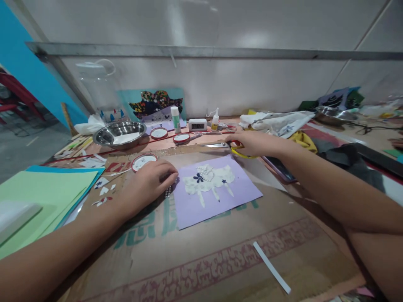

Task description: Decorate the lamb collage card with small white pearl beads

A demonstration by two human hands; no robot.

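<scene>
My left hand (157, 178) is closed at the left edge of a purple card (201, 214), with a strand of small pearl beads (168, 192) hanging from its fingers. On the card lies a white cloud-like shape (190, 184) with dark flowers (198, 178) and a heart outline of pearl beads (206, 173). Above the card's top edge my right hand (248, 144) grips scissors (220, 145) with yellow and red handles, blades pointing left. Part of the handle is hidden by my fingers.
Cardboard (195, 256) covers the tabletop, with a white strip (271, 267) lying on it. Behind stand a metal bowl (121, 134), a glue stick (175, 119), a small glue bottle (215, 121) and a digital clock (197, 124). Green paper sheets (63, 188) lie left, a phone (279, 168) right.
</scene>
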